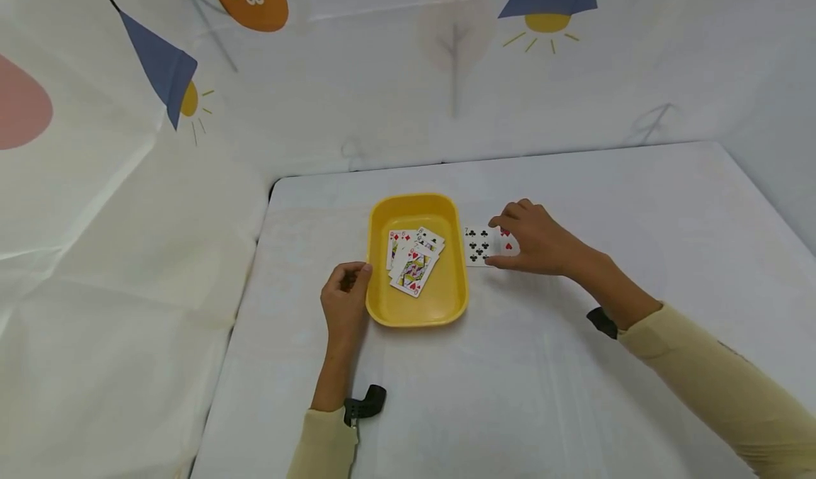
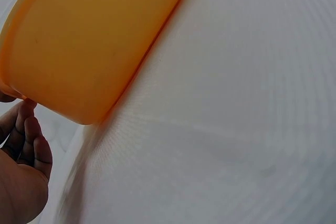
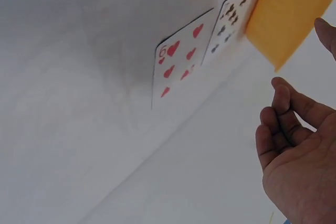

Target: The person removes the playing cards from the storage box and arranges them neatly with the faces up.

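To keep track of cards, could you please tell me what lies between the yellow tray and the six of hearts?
The seven of clubs lies between the yellow tray and the six of hearts (right wrist view).

L hand (image 1: 344,305) & R hand (image 1: 542,241) are bare, w/ beige sleeves (image 1: 714,387) & blk wrist cams (image 1: 366,404).

Your white table (image 1: 446,387) bears a yellow tray (image 1: 440,298); just right of it you have a seven of clubs (image 1: 477,244), then a hearts card (image 3: 179,60).
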Action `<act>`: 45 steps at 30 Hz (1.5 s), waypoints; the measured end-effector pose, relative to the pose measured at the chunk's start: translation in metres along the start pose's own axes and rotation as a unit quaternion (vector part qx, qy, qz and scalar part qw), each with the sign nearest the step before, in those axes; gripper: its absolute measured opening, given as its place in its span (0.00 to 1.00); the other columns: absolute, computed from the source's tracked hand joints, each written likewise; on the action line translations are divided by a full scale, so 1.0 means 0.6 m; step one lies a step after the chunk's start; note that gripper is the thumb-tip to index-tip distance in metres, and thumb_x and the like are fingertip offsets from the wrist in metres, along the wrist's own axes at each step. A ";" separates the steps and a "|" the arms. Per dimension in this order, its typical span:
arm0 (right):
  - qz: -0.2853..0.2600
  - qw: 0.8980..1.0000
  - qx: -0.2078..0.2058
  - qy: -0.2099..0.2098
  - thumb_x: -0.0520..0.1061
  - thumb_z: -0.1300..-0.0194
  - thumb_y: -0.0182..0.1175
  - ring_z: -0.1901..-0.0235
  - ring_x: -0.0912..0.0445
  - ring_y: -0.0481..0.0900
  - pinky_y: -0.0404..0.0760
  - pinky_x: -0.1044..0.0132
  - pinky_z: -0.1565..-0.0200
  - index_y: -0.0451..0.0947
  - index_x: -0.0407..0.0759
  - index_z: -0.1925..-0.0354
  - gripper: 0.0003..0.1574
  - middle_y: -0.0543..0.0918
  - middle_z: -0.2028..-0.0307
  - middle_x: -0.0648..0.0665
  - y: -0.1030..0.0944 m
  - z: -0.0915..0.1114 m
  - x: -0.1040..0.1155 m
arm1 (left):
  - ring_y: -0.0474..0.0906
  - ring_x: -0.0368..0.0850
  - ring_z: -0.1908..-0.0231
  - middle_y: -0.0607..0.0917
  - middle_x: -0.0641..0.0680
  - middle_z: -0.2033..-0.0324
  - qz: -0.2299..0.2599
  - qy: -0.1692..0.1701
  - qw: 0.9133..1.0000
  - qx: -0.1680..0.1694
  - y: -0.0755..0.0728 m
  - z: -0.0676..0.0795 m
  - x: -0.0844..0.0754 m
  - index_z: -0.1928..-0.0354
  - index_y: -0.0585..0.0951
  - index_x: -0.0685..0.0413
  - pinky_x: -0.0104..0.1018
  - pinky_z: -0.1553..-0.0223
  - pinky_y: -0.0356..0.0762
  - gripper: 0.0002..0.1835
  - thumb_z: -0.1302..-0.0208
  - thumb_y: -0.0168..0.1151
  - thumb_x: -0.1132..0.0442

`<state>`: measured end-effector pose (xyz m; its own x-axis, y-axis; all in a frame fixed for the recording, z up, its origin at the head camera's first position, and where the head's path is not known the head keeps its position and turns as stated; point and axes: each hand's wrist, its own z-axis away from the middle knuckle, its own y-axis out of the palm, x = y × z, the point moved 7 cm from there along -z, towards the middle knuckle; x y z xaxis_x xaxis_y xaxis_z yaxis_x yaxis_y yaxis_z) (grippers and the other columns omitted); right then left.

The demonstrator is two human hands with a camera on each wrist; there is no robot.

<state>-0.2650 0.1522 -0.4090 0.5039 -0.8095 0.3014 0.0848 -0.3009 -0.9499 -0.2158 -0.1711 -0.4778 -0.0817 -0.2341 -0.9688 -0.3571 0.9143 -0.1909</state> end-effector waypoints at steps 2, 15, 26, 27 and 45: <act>-0.002 1.000 -0.001 -0.004 0.61 0.48 0.76 0.51 0.47 0.68 0.68 0.51 0.50 0.80 0.39 0.45 0.39 0.78 0.55 0.42 0.001 -0.003 0.007 | 0.76 0.47 0.64 0.83 0.53 0.64 -0.003 -0.003 1.000 0.001 0.002 0.000 0.001 0.59 0.85 0.53 0.32 0.62 0.75 0.12 0.33 0.66 0.52; -0.015 0.999 0.012 -0.039 0.64 0.46 0.73 0.51 0.48 0.67 0.67 0.51 0.48 0.79 0.38 0.43 0.42 0.77 0.52 0.42 0.008 -0.025 0.063 | 0.77 0.45 0.63 0.83 0.51 0.64 -0.017 -0.012 1.000 -0.004 0.007 0.000 0.004 0.59 0.85 0.50 0.33 0.61 0.75 0.10 0.32 0.65 0.52; -0.015 0.998 0.022 -0.065 0.64 0.45 0.72 0.47 0.47 0.67 0.65 0.50 0.42 0.79 0.37 0.43 0.42 0.77 0.50 0.42 0.024 -0.032 0.100 | 0.77 0.45 0.63 0.83 0.51 0.64 -0.004 -0.008 1.000 0.003 0.016 0.002 -0.002 0.58 0.84 0.50 0.33 0.60 0.75 0.12 0.32 0.65 0.50; -0.015 0.998 0.026 -0.064 0.64 0.44 0.72 0.46 0.47 0.67 0.64 0.50 0.41 0.78 0.37 0.42 0.42 0.76 0.50 0.42 0.027 -0.034 0.101 | 0.77 0.45 0.63 0.83 0.51 0.64 -0.003 -0.007 1.000 0.003 0.016 0.002 -0.002 0.58 0.85 0.51 0.33 0.60 0.75 0.12 0.32 0.66 0.51; 0.049 0.996 0.026 -0.077 0.71 0.45 0.69 0.49 0.46 0.66 0.62 0.50 0.40 0.79 0.36 0.43 0.47 0.75 0.54 0.42 0.060 -0.052 0.133 | 0.77 0.46 0.64 0.83 0.52 0.65 -0.001 0.005 1.000 -0.001 0.021 0.004 -0.010 0.59 0.85 0.53 0.32 0.61 0.75 0.11 0.33 0.67 0.53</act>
<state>-0.2486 0.0614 -0.4166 0.6368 -0.7458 0.1957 0.0725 -0.1948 -0.9782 -0.2177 -0.1576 -0.4746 -0.0895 -0.2394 -0.9668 -0.3591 0.9132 -0.1929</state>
